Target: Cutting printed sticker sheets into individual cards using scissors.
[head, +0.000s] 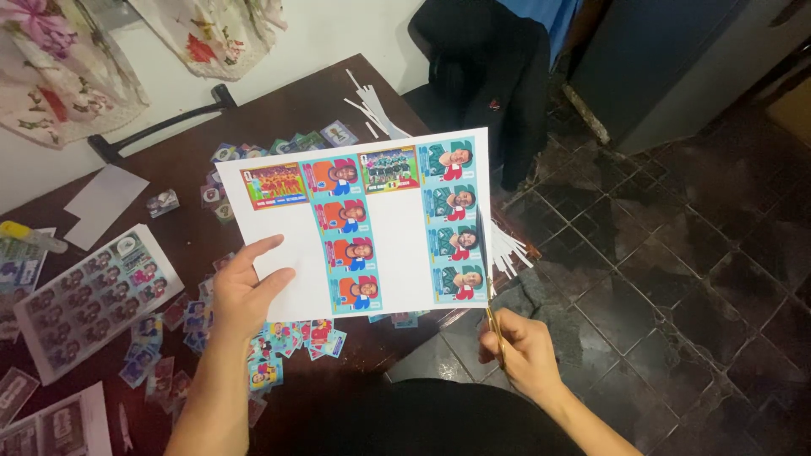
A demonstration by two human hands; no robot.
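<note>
A white sheet of printed cards (372,224) is held flat above the edge of a dark wooden table (182,160). The sheet is pinched at its lower left corner by the left hand (245,291), thumb on top and fingers closed beneath. A pair of gold-handled scissors (490,308) is gripped in the closed right hand (524,350), the blades set into the sheet's right margin beside the right-hand column of cards; how far the blades are parted cannot be told.

The sheet is judged to be light, thin and limp, likely to sag where unsupported and to tear or crease under a hard pull; it is best held near the cut, on the blank white margin.

Cut-out cards (287,338) are scattered on the table below the sheet, with more (253,152) lying behind it. An uncut sheet of cards (93,295) lies well to the left, and a blank piece of paper (106,203) beyond it. White paper strips (372,105) lie at the far corner and further strips (507,249) fan out just beyond the sheet's right edge, close to the blades. A dark garment (490,76) hangs over a chair behind.
</note>
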